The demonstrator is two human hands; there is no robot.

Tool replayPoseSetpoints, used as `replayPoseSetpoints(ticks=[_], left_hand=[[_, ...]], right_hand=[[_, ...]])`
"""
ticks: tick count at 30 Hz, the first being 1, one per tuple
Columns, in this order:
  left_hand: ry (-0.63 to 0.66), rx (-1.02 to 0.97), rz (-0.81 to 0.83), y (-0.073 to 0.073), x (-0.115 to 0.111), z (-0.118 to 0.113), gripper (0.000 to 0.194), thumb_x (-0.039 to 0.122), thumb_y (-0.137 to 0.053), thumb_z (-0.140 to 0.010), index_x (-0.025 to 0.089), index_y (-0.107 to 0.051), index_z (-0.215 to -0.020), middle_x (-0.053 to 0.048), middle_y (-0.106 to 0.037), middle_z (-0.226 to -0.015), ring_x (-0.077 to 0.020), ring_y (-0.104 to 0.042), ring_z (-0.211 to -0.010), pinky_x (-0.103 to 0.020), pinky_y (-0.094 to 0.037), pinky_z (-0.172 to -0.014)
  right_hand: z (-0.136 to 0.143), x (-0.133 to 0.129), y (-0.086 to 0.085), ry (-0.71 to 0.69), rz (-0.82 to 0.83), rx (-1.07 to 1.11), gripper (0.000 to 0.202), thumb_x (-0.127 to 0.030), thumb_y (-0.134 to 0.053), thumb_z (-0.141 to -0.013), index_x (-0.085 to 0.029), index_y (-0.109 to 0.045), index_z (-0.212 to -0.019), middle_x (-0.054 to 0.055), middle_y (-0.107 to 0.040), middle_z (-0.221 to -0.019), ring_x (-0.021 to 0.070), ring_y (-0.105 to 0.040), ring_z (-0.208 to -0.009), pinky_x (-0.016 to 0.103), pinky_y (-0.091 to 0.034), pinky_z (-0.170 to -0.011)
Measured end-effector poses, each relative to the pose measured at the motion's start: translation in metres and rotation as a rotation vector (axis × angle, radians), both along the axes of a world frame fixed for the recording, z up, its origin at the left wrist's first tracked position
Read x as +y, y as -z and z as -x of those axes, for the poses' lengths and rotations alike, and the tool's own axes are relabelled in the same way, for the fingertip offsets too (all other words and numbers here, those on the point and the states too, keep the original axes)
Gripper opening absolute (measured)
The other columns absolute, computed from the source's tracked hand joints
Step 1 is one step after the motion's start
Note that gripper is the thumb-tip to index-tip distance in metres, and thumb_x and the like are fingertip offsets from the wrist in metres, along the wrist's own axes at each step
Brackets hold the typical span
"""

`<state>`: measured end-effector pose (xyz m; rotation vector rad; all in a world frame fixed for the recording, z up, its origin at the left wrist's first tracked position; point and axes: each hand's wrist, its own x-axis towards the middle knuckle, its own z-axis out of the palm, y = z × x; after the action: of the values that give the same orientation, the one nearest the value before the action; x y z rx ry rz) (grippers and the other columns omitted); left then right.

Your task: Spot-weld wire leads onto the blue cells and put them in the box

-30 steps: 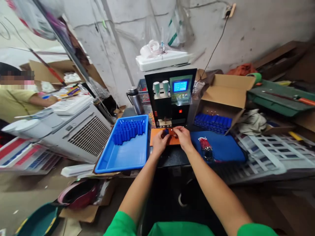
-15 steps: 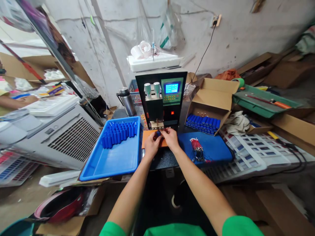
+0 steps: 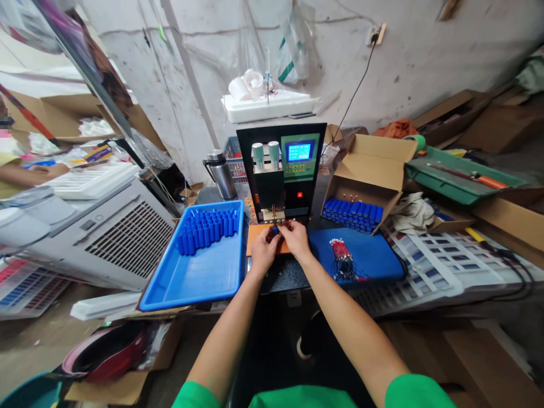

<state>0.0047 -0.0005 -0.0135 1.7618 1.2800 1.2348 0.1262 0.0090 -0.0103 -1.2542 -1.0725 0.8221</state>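
Note:
My left hand (image 3: 263, 249) is closed round a blue cylindrical battery cell (image 3: 275, 230), mostly covered by the fingers. Right beside it, my right hand (image 3: 296, 239) pinches at the cell's upper end; what lies between its fingertips is too small to make out. Both hands rest over an orange pad (image 3: 254, 233), directly under the electrode tips of a black spot welding machine (image 3: 310, 164) with a lit screen. A bundle of red and black wire leads (image 3: 341, 258) lies on a blue mat (image 3: 374, 249) to the right.
On the left, a blue tray (image 3: 199, 280) holds several upright blue cells (image 3: 208, 231). A cardboard box (image 3: 374, 161) with more blue cells (image 3: 352, 211) stands on the right. Behind are a steel flask (image 3: 221, 175) and the wall. Another person's arm (image 3: 34, 174) shows at far left.
The whole view has shifted slightly. Both hands stay together under the electrodes, with the blue cell still held there.

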Motion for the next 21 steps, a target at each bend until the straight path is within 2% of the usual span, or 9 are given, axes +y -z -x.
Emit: replayPoseSetpoints(ticks=[9, 14, 17, 21], left_hand=[[0.005, 0.003, -0.008, -0.001, -0.001, -0.001, 0.02, 0.034, -0.06, -0.086, 0.017, -0.067, -0.095, -0.002, -0.069, -0.082, -0.0139, -0.06, -0.068, -0.024, -0.044, -0.065], [0.01, 0.025, -0.007, -0.001, -0.001, 0.0, 0.02, 0.034, -0.061, -0.087, 0.019, -0.068, -0.097, -0.002, -0.07, -0.083, -0.0145, -0.061, -0.071, -0.024, -0.045, -0.067], [0.011, 0.032, -0.004, -0.001, 0.0, 0.0, 0.021, 0.034, -0.06, -0.088, 0.019, -0.068, -0.1, -0.002, -0.07, -0.084, -0.0149, -0.062, -0.073, -0.025, -0.046, -0.07], [0.002, 0.037, -0.001, 0.0, 0.001, 0.0, 0.019, 0.034, -0.061, -0.087, 0.019, -0.067, -0.095, -0.001, -0.069, -0.081, -0.0146, -0.061, -0.07, -0.025, -0.045, -0.067]], right_hand=[[0.0, -0.002, -0.005, -0.004, 0.018, -0.014, 0.022, -0.04, -0.064, -0.076, -0.019, -0.068, -0.077, 0.004, -0.071, -0.076, 0.0192, -0.063, -0.071, 0.028, -0.046, -0.067], [-0.003, -0.002, -0.001, -0.042, -0.003, 0.006, 0.024, -0.043, -0.065, -0.076, -0.019, -0.066, -0.078, 0.004, -0.07, -0.077, 0.019, -0.063, -0.072, 0.029, -0.048, -0.067], [-0.009, -0.006, 0.002, -0.089, -0.001, 0.016, 0.026, -0.046, -0.065, -0.076, -0.02, -0.063, -0.077, 0.003, -0.067, -0.071, 0.0175, -0.061, -0.066, 0.027, -0.047, -0.06], [-0.016, -0.014, 0.003, -0.183, 0.034, -0.001, 0.03, -0.049, -0.067, -0.075, -0.021, -0.058, -0.069, -0.001, -0.057, -0.055, 0.0135, -0.052, -0.05, 0.024, -0.04, -0.047]])
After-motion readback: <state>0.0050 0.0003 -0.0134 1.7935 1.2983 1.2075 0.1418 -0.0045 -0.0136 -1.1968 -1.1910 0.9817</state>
